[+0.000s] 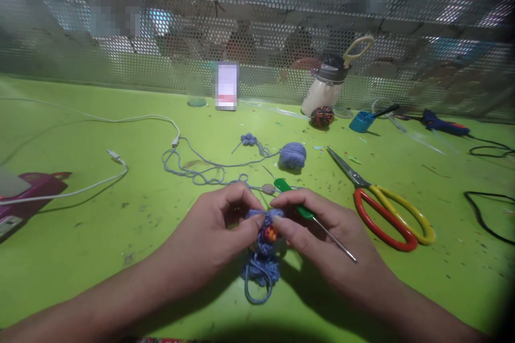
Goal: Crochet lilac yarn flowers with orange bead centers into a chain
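Between my two hands is a blue crocheted piece (263, 249) with an orange-red centre and a loop of yarn hanging at its lower end. My left hand (231, 220) pinches its upper left edge between thumb and fingers. On the other side, my right hand (309, 225) pinches the upper right edge. A crochet hook with a green handle (304, 212) also rests in the right hand, its metal shaft slanting down over the back of the fingers. Beyond the hands lie a ball of blue yarn (293, 156), its loose strand, and a small crocheted flower (249, 140).
Scissors with red and yellow handles (386, 214) lie at the right. Farther back stand a bottle (324, 88), a multicoloured yarn ball (322, 117), a blue pot (361, 121), a glue gun (444, 123) and a propped phone (227, 86). White cables (151, 117) and a purple device (34, 198) are left.
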